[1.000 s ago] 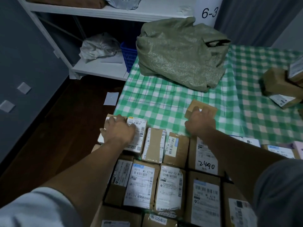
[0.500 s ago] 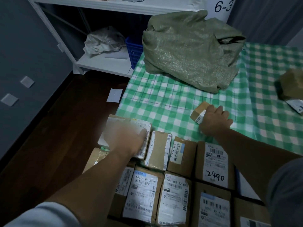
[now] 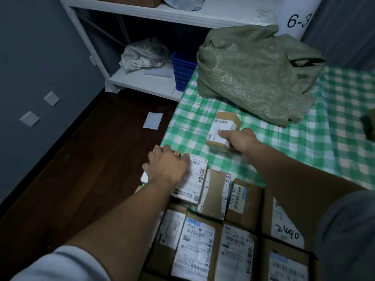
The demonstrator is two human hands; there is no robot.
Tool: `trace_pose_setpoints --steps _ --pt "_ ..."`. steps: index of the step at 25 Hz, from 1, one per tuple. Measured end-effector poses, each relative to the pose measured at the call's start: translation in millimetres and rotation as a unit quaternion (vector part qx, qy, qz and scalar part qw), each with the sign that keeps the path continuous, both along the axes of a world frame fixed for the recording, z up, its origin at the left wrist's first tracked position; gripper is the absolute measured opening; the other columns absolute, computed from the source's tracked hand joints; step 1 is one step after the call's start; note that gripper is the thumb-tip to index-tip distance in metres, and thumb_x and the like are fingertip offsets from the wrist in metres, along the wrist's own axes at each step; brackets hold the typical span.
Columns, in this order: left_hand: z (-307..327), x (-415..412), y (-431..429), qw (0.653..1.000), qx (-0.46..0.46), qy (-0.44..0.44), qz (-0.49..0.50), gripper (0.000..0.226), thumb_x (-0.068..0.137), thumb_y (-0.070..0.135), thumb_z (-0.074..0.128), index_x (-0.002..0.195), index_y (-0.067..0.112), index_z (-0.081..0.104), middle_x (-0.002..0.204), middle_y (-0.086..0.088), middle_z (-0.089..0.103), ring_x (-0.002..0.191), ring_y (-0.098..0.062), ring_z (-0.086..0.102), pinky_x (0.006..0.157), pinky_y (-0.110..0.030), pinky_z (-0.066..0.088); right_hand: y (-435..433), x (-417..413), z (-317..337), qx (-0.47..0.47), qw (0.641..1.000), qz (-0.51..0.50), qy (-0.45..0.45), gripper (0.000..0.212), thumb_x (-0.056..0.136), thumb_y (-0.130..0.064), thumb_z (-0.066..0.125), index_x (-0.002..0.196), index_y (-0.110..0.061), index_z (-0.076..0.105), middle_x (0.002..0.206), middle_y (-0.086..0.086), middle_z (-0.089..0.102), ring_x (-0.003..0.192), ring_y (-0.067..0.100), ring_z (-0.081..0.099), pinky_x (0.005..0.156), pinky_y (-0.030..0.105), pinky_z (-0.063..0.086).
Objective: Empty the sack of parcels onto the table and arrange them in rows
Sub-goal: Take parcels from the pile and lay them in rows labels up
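A crumpled green woven sack (image 3: 255, 72) lies at the far side of the table with the green checked cloth (image 3: 294, 138). My right hand (image 3: 241, 141) grips a small brown parcel with a white label (image 3: 222, 128), lifted just above the cloth, thumb on the label. My left hand (image 3: 166, 166) rests with curled fingers on a white-labelled parcel (image 3: 193, 179) at the table's left edge. Several labelled cardboard parcels (image 3: 215, 240) lie in rows along the near side, one marked 2490 (image 3: 286, 226).
A white shelf unit (image 3: 142, 82) stands beyond the table's left corner, holding a crumpled grey bag (image 3: 144, 53) and a blue basket (image 3: 182, 72). A white paper sheet (image 3: 153, 120) lies on the dark wooden floor. A dark parcel (image 3: 369, 124) shows at the right edge.
My right hand has lifted the small brown parcel and turned it so its white label faces up, moving it left. My left hand stays on the corner parcel.
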State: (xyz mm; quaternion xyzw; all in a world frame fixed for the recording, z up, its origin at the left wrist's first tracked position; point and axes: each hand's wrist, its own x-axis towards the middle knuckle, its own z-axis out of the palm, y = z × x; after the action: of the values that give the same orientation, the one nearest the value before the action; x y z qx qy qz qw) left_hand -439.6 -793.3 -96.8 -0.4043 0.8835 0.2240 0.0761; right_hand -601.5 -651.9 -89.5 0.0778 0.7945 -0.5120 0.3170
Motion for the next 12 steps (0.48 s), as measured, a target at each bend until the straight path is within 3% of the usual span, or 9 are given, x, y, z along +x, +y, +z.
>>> trace_pose_setpoints --steps 2,4,6,9,12 --pt "3 -4 -25 0.997 0.007 0.063 0.035 0.049 0.099 0.042 0.044 0.139 0.012 0.048 0.139 -0.012 0.046 0.127 -0.031 0.042 0.104 -0.049 0.036 -34 13 2 -0.06 0.998 -0.007 -0.032 0.023 0.093 -0.028 0.074 0.102 -0.009 0.063 0.08 0.005 0.068 0.045 0.009 0.063 0.037 0.017 0.043" --pt "5 -12 -51 0.988 0.069 0.113 0.079 0.042 0.1 0.026 0.043 0.138 0.009 0.05 0.136 -0.015 0.051 0.122 -0.033 0.049 0.102 -0.047 0.043 -63 20 -7 -0.078 0.996 0.007 -0.051 0.03 0.094 -0.03 0.072 0.11 -0.005 0.065 0.066 0.002 0.065 0.034 0.005 0.057 0.037 0.018 0.043" --pt "6 -21 -70 0.979 0.117 0.135 0.101 0.045 0.097 0.015 0.041 0.141 0.01 0.05 0.135 -0.016 0.057 0.12 -0.035 0.054 0.099 -0.043 0.047 -88 23 -21 -0.066 0.995 0.035 -0.062 0.035 0.094 -0.035 0.071 0.114 -0.006 0.066 0.054 -0.003 0.063 0.033 0.004 0.054 0.043 0.022 0.045" --pt "1 -32 -85 0.979 0.143 0.114 0.087 0.042 0.093 0.008 0.04 0.131 0.01 0.057 0.123 -0.016 0.063 0.112 -0.037 0.059 0.097 -0.045 0.05 -116 26 -40 -0.056 0.994 0.069 -0.056 0.033 0.094 -0.039 0.07 0.1 -0.007 0.065 0.042 -0.007 0.058 0.033 0.004 0.052 0.05 0.027 0.045" --pt "-13 -39 -92 0.981 0.167 0.085 0.05 0.03 0.09 0.01 0.04 0.107 0.012 0.065 0.106 -0.012 0.07 0.098 -0.035 0.065 0.088 -0.045 0.055 -128 27 -49 -0.019 0.992 0.118 -0.041 0.026 0.096 -0.032 0.069 0.091 -0.006 0.064 0.058 0.005 0.066 0.045 0.013 0.052 0.055 0.029 0.043"
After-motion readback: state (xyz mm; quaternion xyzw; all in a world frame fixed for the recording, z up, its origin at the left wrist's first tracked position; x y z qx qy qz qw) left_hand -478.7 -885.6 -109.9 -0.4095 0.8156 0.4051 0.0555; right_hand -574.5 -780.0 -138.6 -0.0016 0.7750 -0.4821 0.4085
